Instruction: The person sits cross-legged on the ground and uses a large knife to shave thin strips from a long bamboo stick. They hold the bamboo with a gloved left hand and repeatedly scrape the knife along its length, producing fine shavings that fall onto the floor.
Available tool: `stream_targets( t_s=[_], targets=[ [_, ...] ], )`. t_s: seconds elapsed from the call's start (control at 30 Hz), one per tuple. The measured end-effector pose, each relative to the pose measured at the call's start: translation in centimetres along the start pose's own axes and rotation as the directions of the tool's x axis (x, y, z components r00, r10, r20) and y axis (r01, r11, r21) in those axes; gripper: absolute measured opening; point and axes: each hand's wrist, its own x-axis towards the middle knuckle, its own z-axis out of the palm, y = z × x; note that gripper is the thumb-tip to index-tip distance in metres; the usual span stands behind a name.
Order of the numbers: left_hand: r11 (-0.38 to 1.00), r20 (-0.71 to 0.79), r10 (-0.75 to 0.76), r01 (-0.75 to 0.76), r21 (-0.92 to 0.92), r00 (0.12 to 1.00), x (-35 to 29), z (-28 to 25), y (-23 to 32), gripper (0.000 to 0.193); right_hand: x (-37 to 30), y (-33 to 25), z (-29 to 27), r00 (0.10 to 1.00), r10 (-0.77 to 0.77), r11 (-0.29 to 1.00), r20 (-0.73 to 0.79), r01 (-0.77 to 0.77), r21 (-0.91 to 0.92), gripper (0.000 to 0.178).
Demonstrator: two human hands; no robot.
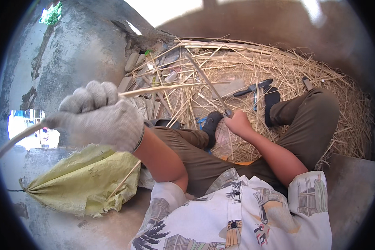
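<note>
My left hand [100, 116], in a light knitted glove, is raised at the left and closed in a fist. Through it runs a long pale strip of split bamboo or wood [162, 88], one end reaching left past the thumb, the other tapering out over the shavings. My bare right hand [239, 123], low between my knees, is wrapped round the near end of a long knife [205, 78]. Its narrow grey blade slants up and away to the left, and the strip passes across it in the picture; I cannot tell whether they touch.
Pale shavings and thin strips [321, 83] heap before me and to my right. Among them lie a black-handled tool [254, 87] and a flat block [229, 87]. Stones [132, 61] sit by the wall [87, 50]. A yellow-green woven sack [83, 179] lies at my left.
</note>
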Motion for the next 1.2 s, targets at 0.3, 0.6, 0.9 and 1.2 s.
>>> stream_targets(
  t_s=[0.3, 0.6, 0.9, 1.2],
  targets=[
    [0.973, 0.009, 0.159, -0.155, -0.171, 0.987, -0.1, -3.5, 6.7, 0.061, -1.5, -2.3, -0.8, 0.978, 0.092, 0.865, 0.189, -0.173, 0.470, 0.026],
    [0.963, -0.005, 0.170, -0.167, -0.211, 0.985, 0.1, -4.6, 7.2, 0.062, -3.0, -5.0, -1.6, 0.837, -0.508, 0.860, -0.204, 0.483, -0.164, 0.026],
    [0.925, 0.084, 0.111, -0.072, -0.374, 0.990, -1.2, -9.2, 14.0, 0.062, 3.7, 3.9, -2.4, 0.785, 0.593, 0.491, 0.179, -0.529, 0.692, 0.012],
    [0.999, -0.398, -0.044, 0.042, -0.014, 0.916, 3.6, -11.6, 6.3, 0.056, 1.1, -3.5, -6.5, 0.972, 0.227, 0.591, -0.054, -0.093, 0.801, 0.018]
  ],
)
